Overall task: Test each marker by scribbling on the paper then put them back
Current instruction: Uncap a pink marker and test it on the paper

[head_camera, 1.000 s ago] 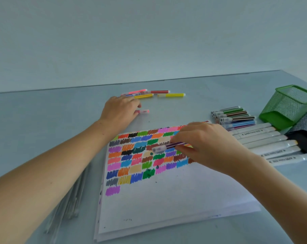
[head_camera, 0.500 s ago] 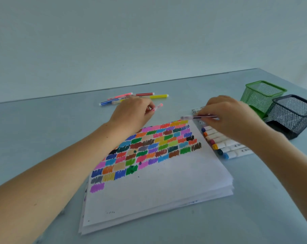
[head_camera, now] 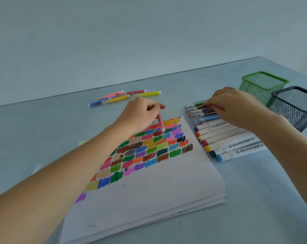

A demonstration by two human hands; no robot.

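Observation:
A stack of white paper [head_camera: 149,199] lies in front of me, its upper part filled with coloured scribble patches. My left hand [head_camera: 140,115] holds a pink marker [head_camera: 160,122] with its capped end pointing down over the paper's top edge. My right hand [head_camera: 237,108] rests on a row of thin markers [head_camera: 200,113] right of the paper, fingers pressing a dark striped marker into the row. Whether it still grips that marker I cannot tell. Several thick white markers [head_camera: 228,143] lie just below that row.
A few loose thin markers [head_camera: 117,98], yellow, red, pink and blue, lie at the back of the grey table. A green mesh cup [head_camera: 263,85] and a black mesh cup [head_camera: 295,106] stand at the right, behind my right hand.
My right hand carried the dark striped marker from over the paper to the row on the right. My left hand picked a pink marker off the table and brought it over the paper.

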